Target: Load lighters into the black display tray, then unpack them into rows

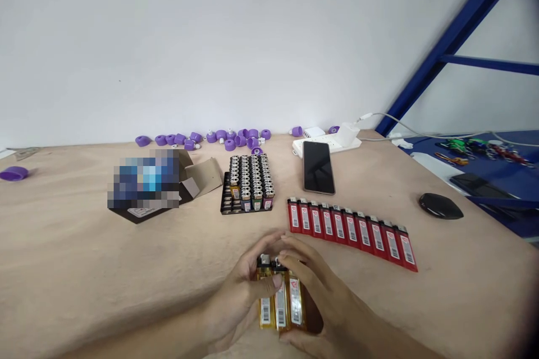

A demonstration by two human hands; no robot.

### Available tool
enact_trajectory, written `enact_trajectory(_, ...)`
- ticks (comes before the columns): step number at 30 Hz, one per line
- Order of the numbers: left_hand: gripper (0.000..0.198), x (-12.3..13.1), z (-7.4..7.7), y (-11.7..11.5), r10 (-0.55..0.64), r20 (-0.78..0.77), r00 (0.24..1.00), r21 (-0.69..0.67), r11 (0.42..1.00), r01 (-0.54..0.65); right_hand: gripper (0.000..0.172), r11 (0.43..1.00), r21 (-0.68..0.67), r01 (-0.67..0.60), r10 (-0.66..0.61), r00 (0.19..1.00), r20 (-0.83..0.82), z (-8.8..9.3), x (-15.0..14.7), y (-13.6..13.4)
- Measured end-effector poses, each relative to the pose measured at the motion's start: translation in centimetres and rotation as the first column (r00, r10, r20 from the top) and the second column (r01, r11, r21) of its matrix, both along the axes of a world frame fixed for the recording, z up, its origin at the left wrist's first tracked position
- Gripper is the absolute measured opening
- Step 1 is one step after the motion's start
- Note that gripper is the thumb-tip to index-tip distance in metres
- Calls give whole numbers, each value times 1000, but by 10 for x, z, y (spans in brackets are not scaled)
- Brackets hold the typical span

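Note:
My left hand (240, 297) and my right hand (320, 291) grip a small bunch of amber-yellow disposable lighters (281, 298) from both sides, just above the tan table surface (105, 269). The lighters stand side by side with white barcode labels facing me, and my fingers cover their tops. Up and to the right of my right hand, a row of several red lighters (351, 234) lies flat, apart from my fingers. A black tray packed with upright lighters (247, 184) stands beyond my hands.
A smartphone (319, 167), white power strip (326, 145), black computer mouse (441, 206) and opened cardboard box (202, 176) sit on the table. Purple caps (202, 140) line the far edge by the wall. A blue metal frame (455, 45) rises at the right.

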State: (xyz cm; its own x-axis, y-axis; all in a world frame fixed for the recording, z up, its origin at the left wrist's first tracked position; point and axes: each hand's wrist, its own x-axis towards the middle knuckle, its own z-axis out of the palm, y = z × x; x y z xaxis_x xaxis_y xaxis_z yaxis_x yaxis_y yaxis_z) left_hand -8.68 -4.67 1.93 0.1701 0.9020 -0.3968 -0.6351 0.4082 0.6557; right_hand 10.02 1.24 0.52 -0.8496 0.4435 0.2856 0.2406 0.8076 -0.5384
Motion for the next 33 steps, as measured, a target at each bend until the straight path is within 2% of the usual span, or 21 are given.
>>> enact_trajectory(3,76,0,-4,-2,-2,-17,1000,11,1000,3,108,1000,-23,10,-9,999,33,1,1,0)
enact_trajectory(8,88,-1,-5,-3,-75,-26,997,40,996,76,115,999,-44,6,-5,999,32,2,2,0)
enact_trajectory(13,93,-1,-1,-3,-52,-39,998,-6,999,51,118,999,-45,16,-13,997,82,2,3,-1)
enact_trajectory(20,97,2,0,-2,-25,-1,1000,-35,999,25,111,999,49,-12,6,993,120,6,2,1)
enact_trajectory(24,89,3,1,-2,-12,-14,1000,-31,999,12,96,979,194,-63,47,995,87,10,-4,1)
enact_trajectory(27,87,4,0,-3,-10,-23,1000,-20,1000,9,94,962,265,-58,39,996,77,10,-8,-1)
enact_trajectory(33,105,5,-3,-4,-24,-18,1000,-35,999,23,88,964,262,-45,29,998,64,1,-10,-6)
